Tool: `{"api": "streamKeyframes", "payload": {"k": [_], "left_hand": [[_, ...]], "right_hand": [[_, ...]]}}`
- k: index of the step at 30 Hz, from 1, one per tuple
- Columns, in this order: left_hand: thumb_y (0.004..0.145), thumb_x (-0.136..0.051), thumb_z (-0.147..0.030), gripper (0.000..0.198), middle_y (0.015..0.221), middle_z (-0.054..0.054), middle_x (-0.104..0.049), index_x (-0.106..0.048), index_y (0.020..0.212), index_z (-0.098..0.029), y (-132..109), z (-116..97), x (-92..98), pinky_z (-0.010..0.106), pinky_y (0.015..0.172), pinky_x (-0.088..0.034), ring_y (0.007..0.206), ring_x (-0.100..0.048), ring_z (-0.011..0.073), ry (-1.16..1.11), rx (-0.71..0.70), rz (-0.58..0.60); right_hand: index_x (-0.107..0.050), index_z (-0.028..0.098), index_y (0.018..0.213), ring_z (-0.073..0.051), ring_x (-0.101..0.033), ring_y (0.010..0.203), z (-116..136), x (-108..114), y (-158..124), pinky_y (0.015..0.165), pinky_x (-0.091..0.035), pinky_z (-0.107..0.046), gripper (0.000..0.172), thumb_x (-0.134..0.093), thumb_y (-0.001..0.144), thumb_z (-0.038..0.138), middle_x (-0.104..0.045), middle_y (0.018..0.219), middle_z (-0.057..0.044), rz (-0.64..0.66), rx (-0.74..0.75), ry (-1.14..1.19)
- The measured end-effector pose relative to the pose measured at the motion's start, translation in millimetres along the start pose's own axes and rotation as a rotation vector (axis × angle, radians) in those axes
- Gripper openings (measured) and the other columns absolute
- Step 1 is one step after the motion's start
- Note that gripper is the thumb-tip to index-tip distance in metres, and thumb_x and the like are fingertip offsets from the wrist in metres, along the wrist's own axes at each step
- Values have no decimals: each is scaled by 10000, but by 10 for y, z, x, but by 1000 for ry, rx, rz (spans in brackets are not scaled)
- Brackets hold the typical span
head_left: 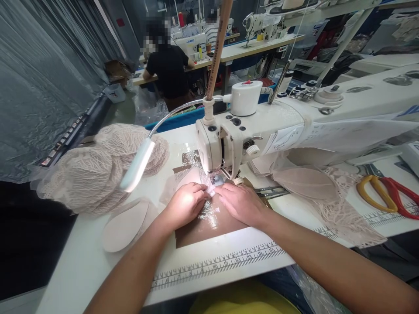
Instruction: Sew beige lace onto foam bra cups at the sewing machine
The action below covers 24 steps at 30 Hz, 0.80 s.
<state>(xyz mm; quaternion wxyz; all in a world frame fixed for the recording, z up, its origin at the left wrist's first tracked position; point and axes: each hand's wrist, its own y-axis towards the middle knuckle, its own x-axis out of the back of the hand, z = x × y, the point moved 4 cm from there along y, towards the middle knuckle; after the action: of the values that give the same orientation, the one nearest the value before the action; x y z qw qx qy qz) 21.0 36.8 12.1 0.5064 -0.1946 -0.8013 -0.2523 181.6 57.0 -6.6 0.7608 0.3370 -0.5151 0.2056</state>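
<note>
The left hand (188, 203), curled, apparently pinches pale fabric (192, 175); the right hand (242, 204) (fingers extended) lies flat.

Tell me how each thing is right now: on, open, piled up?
Left hand: fingertips on the sheer fabric
Right hand: palm down, fingers stretched out
Gooseneck lamp: lit
Sewing machine: running or stopped, can't tell
Lace cups: piled up
Scissors: lying down, open or shut unclear
Brown sheet: flat on the table
Pale oval pad: lying down
</note>
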Motion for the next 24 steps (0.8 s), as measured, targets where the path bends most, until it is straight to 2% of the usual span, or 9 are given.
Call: {"api": "streamKeyframes", "payload": {"k": [4,7,10,12,14,16,18,21,24], "left_hand": [[920,-440,-224,205,948,76,-682,-635,877,-179,23,28,-43,328,794,-514,887,-620,186,-169,108,-80],[921,-428,-236,228,873,55,-672,-615,805,-178,42,27,-58,317,755,-509,814,-613,172,-253,199,-69],[920,-415,-237,244,809,44,-655,-599,771,-176,64,8,-61,321,733,-496,766,-595,169,-256,240,-56],[907,-446,-261,203,830,48,-651,-598,800,-179,74,-17,-53,327,734,-494,778,-592,177,-234,206,-44],[858,-530,-297,145,956,76,-645,-605,906,-182,74,-44,-38,351,768,-497,852,-593,206,-182,126,-20],[799,-584,-261,253,1075,102,-618,-593,1039,-184,58,-55,-27,378,817,-495,936,-583,237,-113,41,17],[761,-555,-158,345,1108,107,-609,-586,1104,-186,36,-39,-26,387,851,-493,988,-574,248,-54,-10,44],[735,-475,-48,393,1082,105,-626,-611,1080,-177,18,7,-42,376,858,-500,1013,-574,242,-16,-27,21],[819,-438,-80,279,1010,99,-659,-635,997,-169,25,31,-62,360,816,-514,948,-598,218,-47,-20,-43]], "right_hand": [[-632,200,1060,-158,-588,735,9,-17,17,657,-388,-274,232,-520,864,148,-657,862,-14,-21,17,-28],[-641,201,1027,-151,-579,695,0,-38,47,628,-371,-270,182,-558,865,195,-661,863,-21,-52,-17,-75],[-659,190,893,-139,-556,632,-6,-59,75,587,-339,-266,133,-527,887,206,-654,792,-19,-51,-36,-115],[-659,185,829,-132,-551,625,-6,-61,85,576,-324,-259,191,-486,908,203,-651,769,-20,-44,-19,-100],[-664,186,838,-128,-557,648,-12,-52,87,582,-318,-250,220,-460,920,199,-656,783,-24,-46,-4,-57],[-669,191,863,-126,-561,669,-24,-37,85,592,-311,-246,230,-447,923,192,-660,793,-25,-56,-2,-23],[-667,192,839,-126,-558,669,-32,-30,83,589,-298,-248,243,-439,923,187,-658,782,-22,-55,-3,-16],[-657,186,796,-125,-559,660,-35,-33,86,574,-285,-249,252,-436,917,182,-652,765,-17,-33,-12,-27],[-660,189,823,-126,-572,657,-31,-33,93,580,-297,-249,232,-449,919,197,-660,784,-14,-17,-43,-24]]}}
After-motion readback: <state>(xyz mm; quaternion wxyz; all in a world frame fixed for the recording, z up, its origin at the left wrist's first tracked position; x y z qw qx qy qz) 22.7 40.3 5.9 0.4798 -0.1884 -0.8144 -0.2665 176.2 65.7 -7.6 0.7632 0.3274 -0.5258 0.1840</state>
